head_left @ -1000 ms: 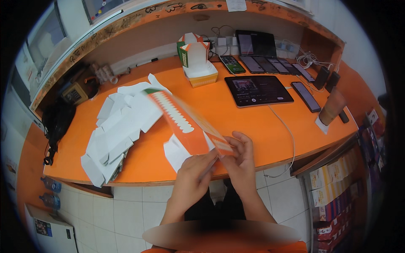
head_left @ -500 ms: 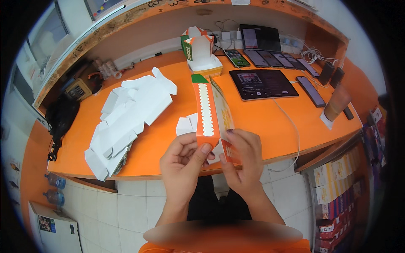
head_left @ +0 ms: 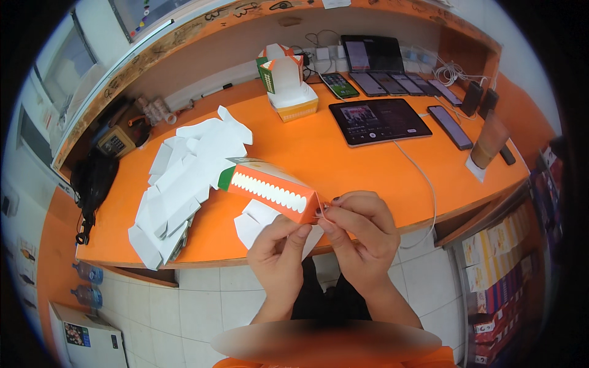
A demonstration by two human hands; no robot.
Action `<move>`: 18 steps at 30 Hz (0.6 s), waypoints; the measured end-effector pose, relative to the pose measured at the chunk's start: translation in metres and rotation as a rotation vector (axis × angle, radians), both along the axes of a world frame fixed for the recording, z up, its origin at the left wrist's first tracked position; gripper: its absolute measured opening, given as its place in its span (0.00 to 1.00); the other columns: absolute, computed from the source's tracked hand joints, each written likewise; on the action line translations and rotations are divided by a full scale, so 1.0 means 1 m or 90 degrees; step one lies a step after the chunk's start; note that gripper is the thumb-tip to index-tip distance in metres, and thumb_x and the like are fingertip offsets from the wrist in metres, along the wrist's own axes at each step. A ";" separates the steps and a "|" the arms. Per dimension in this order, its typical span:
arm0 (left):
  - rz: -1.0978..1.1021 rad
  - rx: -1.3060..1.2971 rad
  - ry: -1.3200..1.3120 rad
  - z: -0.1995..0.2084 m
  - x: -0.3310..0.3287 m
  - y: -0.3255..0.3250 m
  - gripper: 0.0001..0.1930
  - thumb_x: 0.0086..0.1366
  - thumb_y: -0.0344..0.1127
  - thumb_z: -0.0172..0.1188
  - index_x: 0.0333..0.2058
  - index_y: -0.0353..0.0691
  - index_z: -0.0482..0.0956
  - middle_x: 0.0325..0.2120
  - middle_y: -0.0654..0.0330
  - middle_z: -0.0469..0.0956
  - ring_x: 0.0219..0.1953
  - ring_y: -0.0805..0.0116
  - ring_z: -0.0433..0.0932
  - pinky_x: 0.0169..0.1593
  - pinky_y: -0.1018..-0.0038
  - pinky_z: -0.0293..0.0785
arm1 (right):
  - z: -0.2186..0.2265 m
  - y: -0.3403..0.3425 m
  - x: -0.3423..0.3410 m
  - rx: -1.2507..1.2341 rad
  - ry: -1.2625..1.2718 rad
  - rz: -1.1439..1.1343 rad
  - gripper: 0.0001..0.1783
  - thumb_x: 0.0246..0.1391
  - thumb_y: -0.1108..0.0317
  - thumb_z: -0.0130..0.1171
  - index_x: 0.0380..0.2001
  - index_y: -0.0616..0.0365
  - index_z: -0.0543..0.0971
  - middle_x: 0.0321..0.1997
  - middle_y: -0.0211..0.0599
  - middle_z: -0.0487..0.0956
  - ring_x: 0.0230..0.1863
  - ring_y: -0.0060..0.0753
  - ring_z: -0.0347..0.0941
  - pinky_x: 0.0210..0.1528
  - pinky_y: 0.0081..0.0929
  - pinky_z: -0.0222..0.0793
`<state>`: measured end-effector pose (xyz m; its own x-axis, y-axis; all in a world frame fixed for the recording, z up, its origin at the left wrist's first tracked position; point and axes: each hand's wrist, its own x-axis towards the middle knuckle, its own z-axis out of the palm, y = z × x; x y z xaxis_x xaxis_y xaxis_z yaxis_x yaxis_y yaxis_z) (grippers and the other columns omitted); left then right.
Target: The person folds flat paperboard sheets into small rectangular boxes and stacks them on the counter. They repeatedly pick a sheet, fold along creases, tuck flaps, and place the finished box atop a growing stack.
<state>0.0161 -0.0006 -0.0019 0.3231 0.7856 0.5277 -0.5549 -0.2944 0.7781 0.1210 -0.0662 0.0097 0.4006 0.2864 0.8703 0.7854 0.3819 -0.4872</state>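
Observation:
Above the front edge of the orange desk, both my hands hold a partly folded cardboard food box (head_left: 270,191), orange with a green end and a white scalloped strip. The box slants up and to the left. My left hand (head_left: 279,251) pinches its lower corner between thumb and fingers. My right hand (head_left: 362,236) is closed on the flaps at the near right end, and its fingers partly hide them. Below the box lies a white cardboard blank (head_left: 253,224), partly covered. To the left spreads a pile of unfolded white box blanks (head_left: 178,178).
Folded boxes (head_left: 291,92) stand at the back centre. A tablet (head_left: 380,122), several phones (head_left: 451,126) and a laptop (head_left: 371,54) with cables occupy the right. A plastic cup (head_left: 488,147) stands near the right edge. A black bag (head_left: 92,181) lies far left.
The box has swung from pointing away from me to slanting left. My right hand has shifted from its side to its end flaps; my left still grips the lower corner.

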 end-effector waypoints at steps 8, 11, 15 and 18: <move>0.123 0.044 0.029 0.000 0.008 -0.007 0.07 0.60 0.18 0.62 0.38 0.31 0.80 0.33 0.56 0.82 0.37 0.72 0.78 0.43 0.78 0.72 | 0.000 0.003 -0.012 0.019 -0.008 -0.079 0.13 0.41 0.80 0.68 0.34 0.60 0.82 0.33 0.32 0.77 0.36 0.37 0.73 0.37 0.28 0.71; 0.192 0.113 0.059 -0.003 0.012 -0.007 0.08 0.58 0.16 0.63 0.37 0.31 0.80 0.33 0.55 0.82 0.36 0.70 0.78 0.43 0.78 0.72 | 0.000 0.005 -0.014 0.028 -0.001 -0.090 0.13 0.41 0.80 0.68 0.34 0.61 0.82 0.33 0.33 0.77 0.35 0.38 0.73 0.37 0.29 0.71; 0.239 0.158 0.108 -0.004 0.010 -0.004 0.06 0.59 0.18 0.63 0.36 0.31 0.79 0.33 0.57 0.81 0.36 0.71 0.77 0.44 0.78 0.72 | 0.001 0.005 -0.012 -0.005 -0.024 -0.088 0.12 0.41 0.80 0.69 0.34 0.61 0.82 0.34 0.34 0.78 0.37 0.39 0.74 0.38 0.29 0.73; 0.258 0.141 0.133 -0.004 0.008 -0.002 0.08 0.54 0.17 0.65 0.33 0.32 0.80 0.30 0.57 0.82 0.34 0.67 0.78 0.42 0.76 0.72 | 0.000 0.001 -0.013 -0.046 -0.002 -0.061 0.12 0.43 0.79 0.69 0.34 0.61 0.83 0.36 0.37 0.79 0.40 0.40 0.77 0.41 0.29 0.74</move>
